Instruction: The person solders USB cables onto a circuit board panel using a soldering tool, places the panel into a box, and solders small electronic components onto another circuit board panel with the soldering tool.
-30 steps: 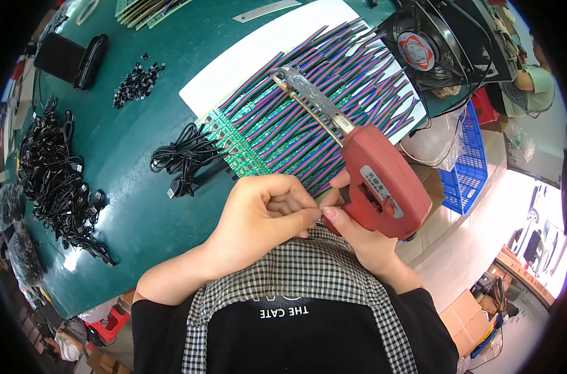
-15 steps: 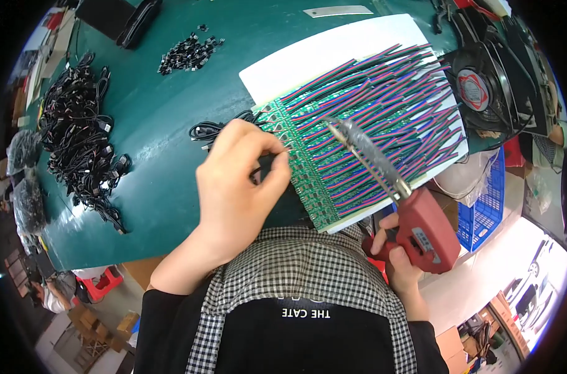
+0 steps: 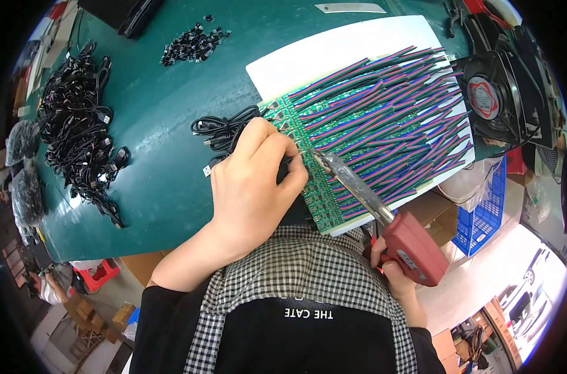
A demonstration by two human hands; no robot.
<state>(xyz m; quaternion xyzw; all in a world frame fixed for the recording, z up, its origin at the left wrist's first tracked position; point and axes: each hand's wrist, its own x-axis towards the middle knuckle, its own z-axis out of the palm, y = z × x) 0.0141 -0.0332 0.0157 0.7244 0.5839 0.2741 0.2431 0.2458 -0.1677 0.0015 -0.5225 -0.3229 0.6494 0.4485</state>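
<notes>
My left hand (image 3: 252,187) is closed in a pinch at the left edge of a panel of green circuit boards (image 3: 318,202). A black cable shows between its thumb and fingers, its end hidden. My right hand (image 3: 395,274) grips a red soldering gun (image 3: 415,246) by its handle. The gun's metal tip (image 3: 318,154) points up and left, close to my left fingertips at the boards' edge; whether it touches cannot be made out. Rows of red, blue and black wires (image 3: 383,124) run rightward from the panel. Coiled black USB cables (image 3: 224,124) lie beyond my left hand.
A white sheet (image 3: 339,53) lies under the panel on the green table (image 3: 152,137). A big heap of black cables (image 3: 78,124) is at left, small black parts (image 3: 193,45) at the back. A black fan (image 3: 489,100) stands at right, above a blue crate (image 3: 483,212).
My left hand has moved slightly right and nearer to me along the boards' edge. The soldering gun's tip has come down and left, close to my left fingertips.
</notes>
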